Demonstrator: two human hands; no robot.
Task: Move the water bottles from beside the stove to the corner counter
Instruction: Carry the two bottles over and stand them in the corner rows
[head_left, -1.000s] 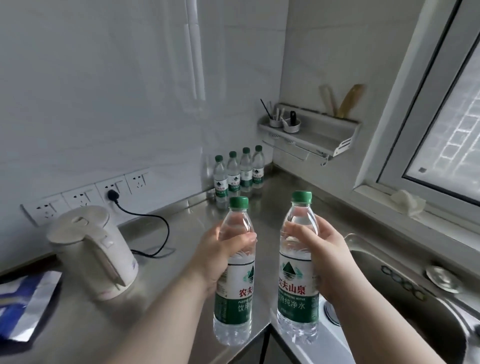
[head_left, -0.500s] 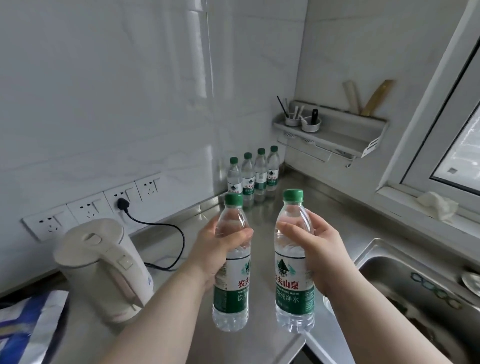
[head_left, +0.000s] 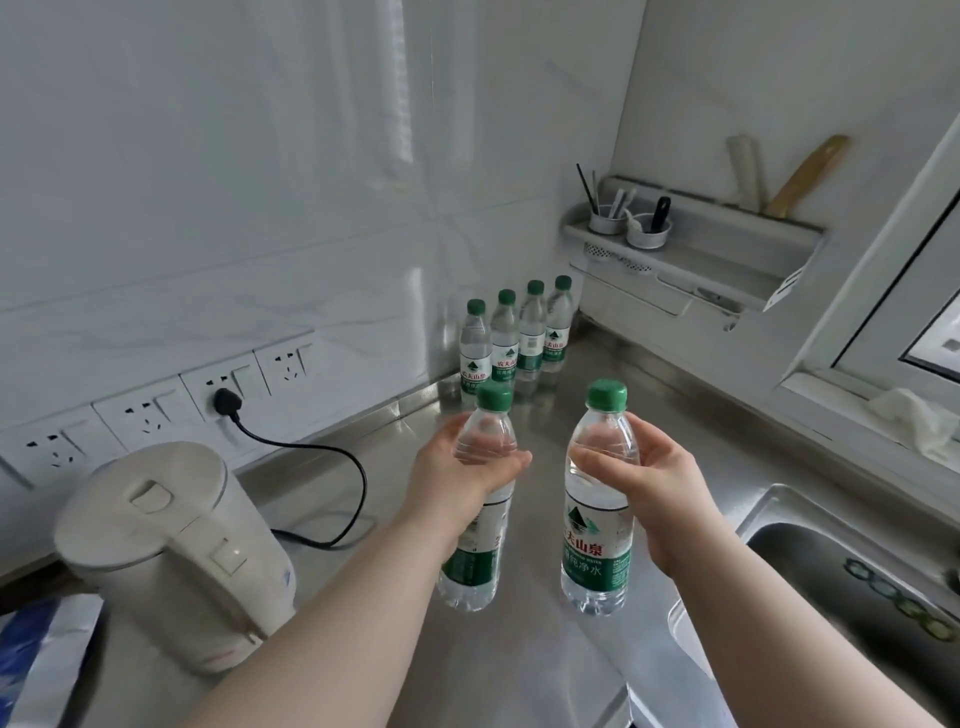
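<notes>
- Far left: white electric kettle (head_left: 171, 551) on the steel surface (head_left: 540, 670), its cord (head_left: 332, 467) plugged into the wall socket. It is clear of the carrying path.
- Left hand (head_left: 452, 488): fingers and thumb wrapped round the shoulder of the left bottle (head_left: 470, 566), just under the green cap. The bottle is upright, leaning slightly, and appears lifted off the surface.
- Behind, in the corner: row of four bottles (head_left: 514, 338), same brand, standing upright side by side against the wall.
- Right bottle (head_left: 597, 525): upright, looks full and capped, also seemingly held above the surface.
- Right hand (head_left: 665, 499): curled round that bottle's shoulder, thumb across the front.
- Far right: sink (head_left: 852, 582).

Handling, as judged:
- Full and sealed, so moderately heavy for one hand each. No spill risk.
- Thin clear plastic will dent under a hard squeeze; the smooth wall may slip.
- The ribbed shoulder below the cap is a fair hold, since the flare stops sliding. A mid-label grip would give steadier placement.
- Tall with a narrow base, so they tip easily. Set them down flat and short of the standing row, so none get knocked over.
</notes>
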